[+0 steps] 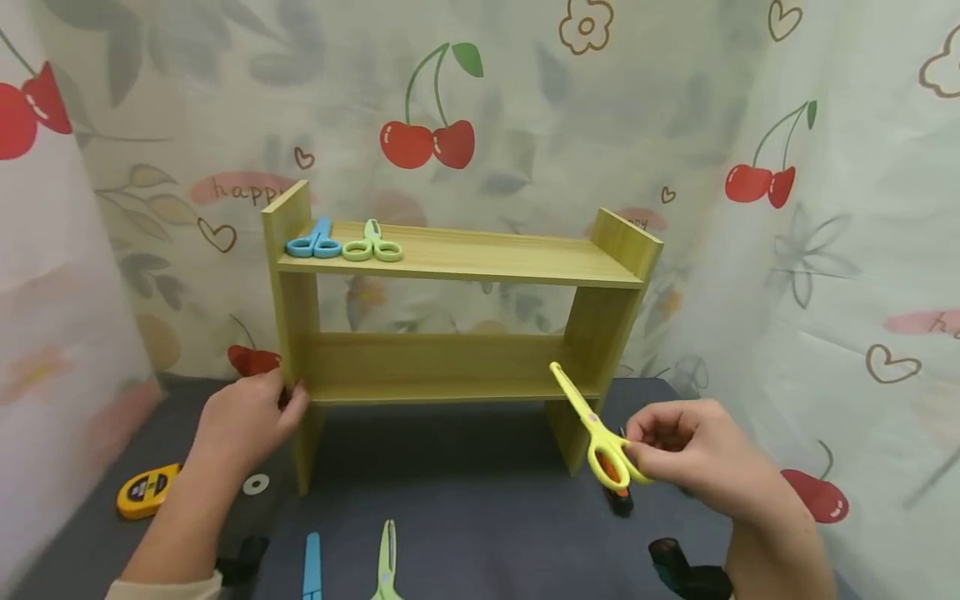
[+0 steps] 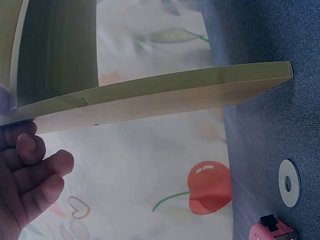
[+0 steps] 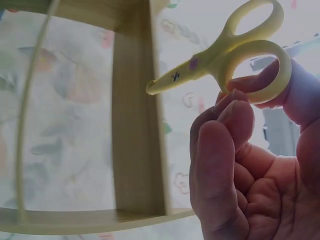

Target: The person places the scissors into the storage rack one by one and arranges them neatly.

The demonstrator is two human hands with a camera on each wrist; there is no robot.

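Observation:
My right hand [image 1: 693, 450] pinches yellow scissors [image 1: 596, 425] by a handle loop, in front of the shelf's right end. Their tip points up and left, and the blades are together. My left hand [image 1: 243, 421] grips the front edge of the left side panel of a two-tier wooden shelf [image 1: 465, 271]; in the left wrist view the thumb lies on one face of that panel [image 2: 190, 82] and the fingers on the other. Blue scissors [image 1: 315, 242] and green scissors [image 1: 372, 243] lie side by side at the left of the top tier.
A yellow tape measure [image 1: 147, 492] and a white ring [image 1: 256, 484] lie left of the shelf. At the front edge of the view are another green pair of scissors [image 1: 386, 558] and a blue blade-like piece [image 1: 312, 567]. An orange-and-black object [image 1: 619, 500] sits behind the yellow scissors.

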